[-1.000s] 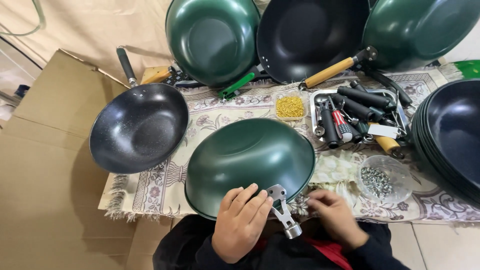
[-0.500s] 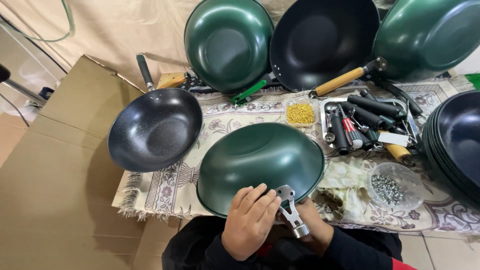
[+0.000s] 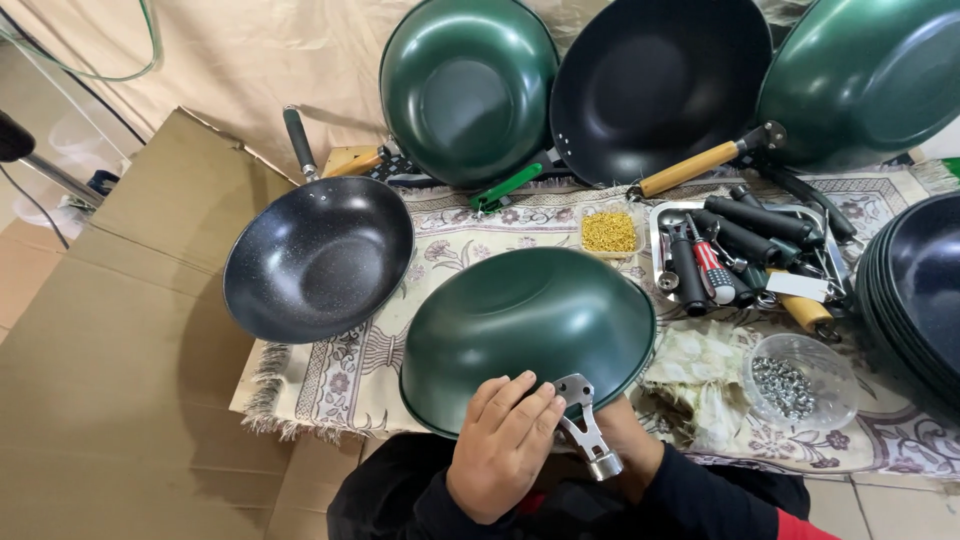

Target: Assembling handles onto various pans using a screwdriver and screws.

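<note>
Right hand slipped under green wok, grip unclear, left hand flat on it, patterned cloth, beige backdrop.

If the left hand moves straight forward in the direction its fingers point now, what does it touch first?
The left hand already rests on the upturned green wok; going on, it would likely meet the metal handle bracket beside its fingertips.

Left hand flat, fingers extended

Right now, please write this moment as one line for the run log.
left hand: flat on upturned green wok | right hand: mostly hidden under rim, by metal handle bracket | nearby: black wok, screw bowl
</note>
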